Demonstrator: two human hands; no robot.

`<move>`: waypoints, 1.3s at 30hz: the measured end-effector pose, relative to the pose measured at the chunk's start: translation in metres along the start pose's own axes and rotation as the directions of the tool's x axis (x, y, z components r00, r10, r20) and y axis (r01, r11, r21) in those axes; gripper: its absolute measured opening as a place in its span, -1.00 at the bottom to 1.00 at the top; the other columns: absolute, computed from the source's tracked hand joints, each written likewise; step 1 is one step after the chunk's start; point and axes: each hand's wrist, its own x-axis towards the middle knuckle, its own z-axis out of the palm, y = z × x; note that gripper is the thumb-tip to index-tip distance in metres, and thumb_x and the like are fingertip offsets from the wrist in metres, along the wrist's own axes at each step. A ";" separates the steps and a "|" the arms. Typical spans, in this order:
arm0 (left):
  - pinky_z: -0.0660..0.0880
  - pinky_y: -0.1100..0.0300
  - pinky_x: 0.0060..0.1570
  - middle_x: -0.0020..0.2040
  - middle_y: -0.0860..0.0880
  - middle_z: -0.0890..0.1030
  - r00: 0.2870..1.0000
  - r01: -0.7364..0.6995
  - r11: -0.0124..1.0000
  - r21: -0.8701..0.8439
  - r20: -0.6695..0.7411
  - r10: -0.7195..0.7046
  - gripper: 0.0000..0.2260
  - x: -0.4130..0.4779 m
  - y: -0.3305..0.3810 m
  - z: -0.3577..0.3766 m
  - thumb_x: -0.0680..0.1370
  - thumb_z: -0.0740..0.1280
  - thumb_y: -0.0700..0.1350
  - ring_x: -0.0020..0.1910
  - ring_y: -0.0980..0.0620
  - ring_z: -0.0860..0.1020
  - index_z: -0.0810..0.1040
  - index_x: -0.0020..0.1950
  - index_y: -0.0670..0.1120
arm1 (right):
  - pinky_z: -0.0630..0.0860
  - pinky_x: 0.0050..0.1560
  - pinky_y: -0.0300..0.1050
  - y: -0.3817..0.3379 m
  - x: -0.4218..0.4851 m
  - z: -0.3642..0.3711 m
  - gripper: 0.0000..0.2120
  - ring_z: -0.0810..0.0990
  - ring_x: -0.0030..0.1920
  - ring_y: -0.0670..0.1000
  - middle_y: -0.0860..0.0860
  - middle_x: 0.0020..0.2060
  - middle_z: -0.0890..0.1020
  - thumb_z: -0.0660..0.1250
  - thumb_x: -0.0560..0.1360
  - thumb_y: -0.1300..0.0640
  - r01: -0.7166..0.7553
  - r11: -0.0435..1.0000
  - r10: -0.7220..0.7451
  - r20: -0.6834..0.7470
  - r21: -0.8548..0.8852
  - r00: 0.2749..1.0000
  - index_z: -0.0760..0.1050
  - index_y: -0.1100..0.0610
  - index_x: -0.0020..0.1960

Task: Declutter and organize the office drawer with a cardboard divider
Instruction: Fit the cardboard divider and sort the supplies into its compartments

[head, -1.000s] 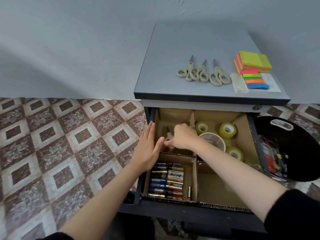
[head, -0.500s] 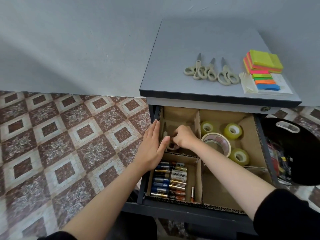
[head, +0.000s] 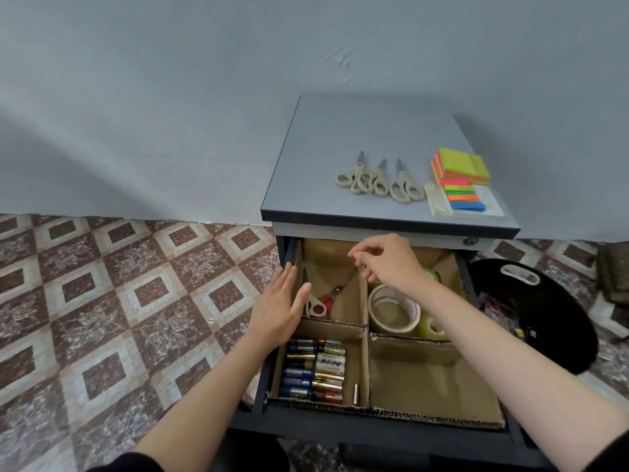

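The open drawer (head: 388, 427) holds a cardboard divider (head: 365, 332) with four compartments. Scissors (head: 318, 301) with red and beige handles lie in the back left one. Several batteries (head: 315, 369) fill the front left one, and tape rolls (head: 394, 310) sit in the back right one. The front right compartment holds nothing. My left hand (head: 279, 306) rests flat against the drawer's left wall, fingers straight. My right hand (head: 388, 264) hovers above the back compartments, fingers loosely curled, holding nothing.
On the cabinet top (head: 340, 131) lie three beige scissors (head: 379, 182) and a stack of coloured sticky notes (head: 459, 172) with index tabs (head: 464, 199). A black bag (head: 534, 311) stands on the tiled floor to the right of the drawer.
My right hand has let go of the scissors in the back left compartment and risen up out of it. My left hand stays on the drawer's left wall.
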 end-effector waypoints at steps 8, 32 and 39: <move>0.40 0.18 0.18 0.22 -0.07 0.58 0.987 0.029 0.992 -0.119 -0.153 -0.047 -0.67 0.023 0.024 -0.043 0.60 0.21 0.00 0.23 0.00 0.50 0.53 0.27 -0.15 | 0.48 -0.32 -0.31 -0.001 -0.001 -0.057 -0.89 0.58 -0.36 -0.03 0.01 -0.25 0.62 0.30 0.53 0.22 0.016 0.998 -0.026 -0.160 -0.059 0.987 0.61 0.13 -0.07; 0.30 0.12 0.23 0.28 -0.14 0.45 0.928 -0.373 0.862 0.344 0.156 0.339 -0.42 0.167 0.153 -0.047 0.48 0.28 0.25 0.28 -0.08 0.35 0.41 0.27 -0.19 | 0.37 -0.07 -0.12 -0.004 0.100 -0.082 -0.69 0.49 0.08 0.15 0.18 0.13 0.45 0.33 0.49 0.05 -0.143 0.814 0.055 -0.170 -0.563 0.984 0.46 0.24 0.12; 0.33 0.16 0.03 0.09 -0.11 0.54 0.936 -0.352 0.848 0.396 0.121 0.331 -0.57 0.169 0.150 -0.051 0.49 0.30 0.20 0.10 -0.07 0.39 0.49 0.07 -0.16 | 0.33 -0.13 -0.16 -0.004 0.104 -0.086 -0.50 0.50 0.06 0.12 0.19 0.15 0.44 0.39 0.44 -0.11 -0.151 0.848 0.065 -0.182 -0.508 0.981 0.45 0.26 0.17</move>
